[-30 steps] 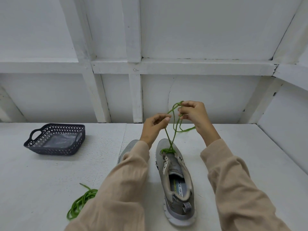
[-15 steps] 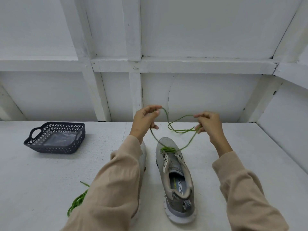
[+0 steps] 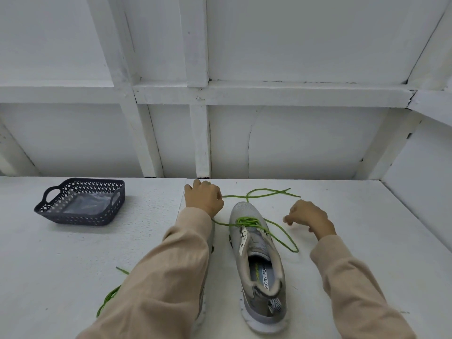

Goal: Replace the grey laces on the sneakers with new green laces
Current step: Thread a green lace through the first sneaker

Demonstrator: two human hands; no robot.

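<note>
On head view: grey sneaker (image 3: 259, 245) mid-table, toe pointing away; green lace (image 3: 247, 220) through front eyelets, ends slack on table (image 3: 367, 228). Left hand (image 3: 203, 199) knuckles-up touching lace beyond toe, grip unclear. Right hand (image 3: 309, 216) beside sneaker, loosely curled, holding nothing

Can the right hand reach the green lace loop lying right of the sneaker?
Probably yes: the right hand is close beside the green lace loop, and nothing lies between them.

You're in a plain white-painted booth, a makeshift workspace: a white table (image 3: 73, 265) walled in by boards (image 3: 305, 143) braced with battens (image 3: 199, 140).
</note>
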